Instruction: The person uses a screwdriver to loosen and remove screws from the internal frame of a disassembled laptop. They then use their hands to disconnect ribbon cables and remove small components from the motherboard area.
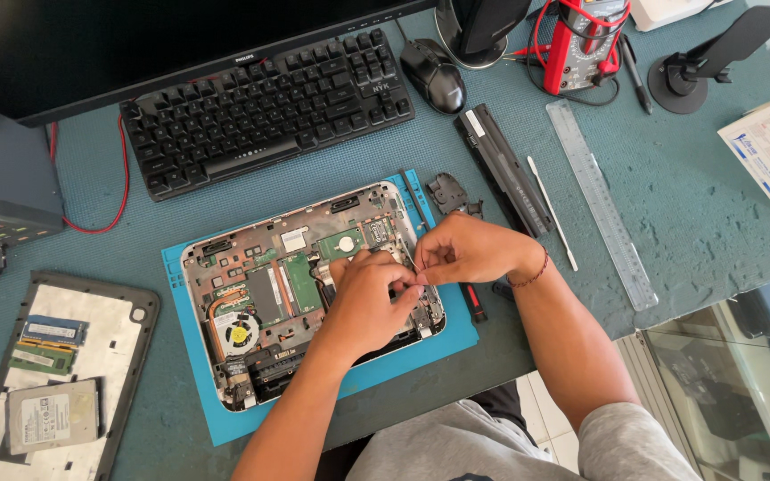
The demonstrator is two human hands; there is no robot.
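Both hands meet over the right half of the opened laptop (309, 289), which lies on a blue mat (403, 356) below the keyboard (265, 107); left hand (363, 303) and right hand (465, 251) have their fingers pinched narrow on a thin wire; freeing that wire seems the step in hand; it calls for a gentle, steady pull.

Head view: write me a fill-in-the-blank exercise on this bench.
1. The opened laptop lies on a ____ mat.
2. Both hands, left and right, meet over the ____.
3. The hard drive rests on the removed ____.
4. The ruler lies to the ____ of the laptop.

Missing words: blue; laptop; cover; right
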